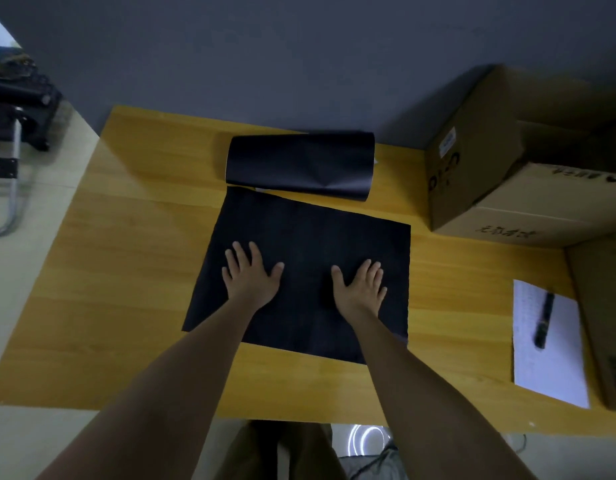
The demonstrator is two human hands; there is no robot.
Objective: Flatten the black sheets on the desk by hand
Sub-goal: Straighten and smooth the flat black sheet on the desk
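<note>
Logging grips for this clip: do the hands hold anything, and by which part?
Nothing is gripped. The left hand and right hand press flat on the black sheet, near its middle.

Cardboard boxes (500,174), pen (544,320) on paper (556,372)

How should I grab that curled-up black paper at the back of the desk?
Take the curled black sheet by its near long edge, reaching over the flat black sheet that the left hand and right hand are pressing. It humps up like a tunnel, so that edge probably offers room for fingers. Avoid the creased dent.
</note>
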